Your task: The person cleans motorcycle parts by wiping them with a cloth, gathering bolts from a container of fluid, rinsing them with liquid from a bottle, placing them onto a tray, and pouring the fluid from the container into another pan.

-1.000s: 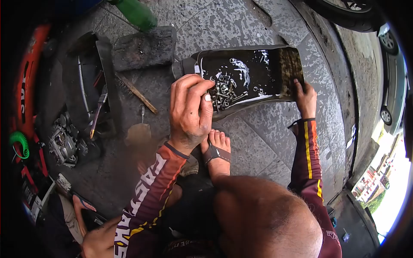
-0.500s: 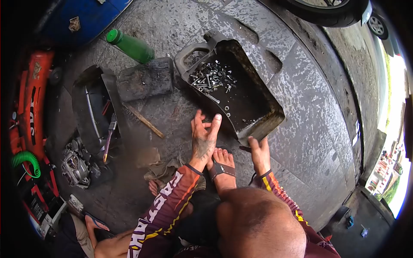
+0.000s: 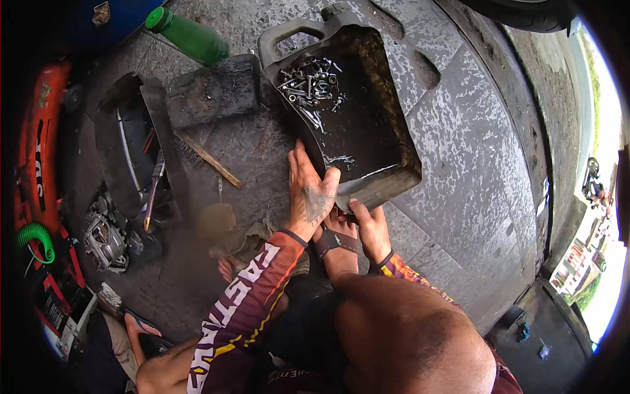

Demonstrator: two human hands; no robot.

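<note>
A dark cut-open jug tray (image 3: pixel 413 172) lies tilted on the floor, its handle at the upper left. Bolts, nuts and washers (image 3: pixel 312 84) are heaped at its handle end, with a little dark liquid near the lower wall. My left hand (image 3: pixel 312 194) lies along the tray's near left side, fingers stretched out and the thumb by the lower corner. Beside it, my right hand (image 3: pixel 371 230) grips the tray's lower edge, thumb on top and fingers partly hidden beneath.
Left of the tray are a dark block (image 3: pixel 213 92), a green bottle (image 3: pixel 187 38), a wire brush (image 3: pixel 210 159) and another cut container (image 3: pixel 156 111) holding a paintbrush (image 3: pixel 155 187). A metal engine part (image 3: pixel 105 243) and red jack (image 3: pixel 46 138) stand farther left. Someone's sandalled foot (image 3: pixel 136 328) shows lower left.
The tray has turned so its handle end points away, and the hardware moved with it. My left hand left the hardware for the tray's side; my right hand came inward with the edge.
</note>
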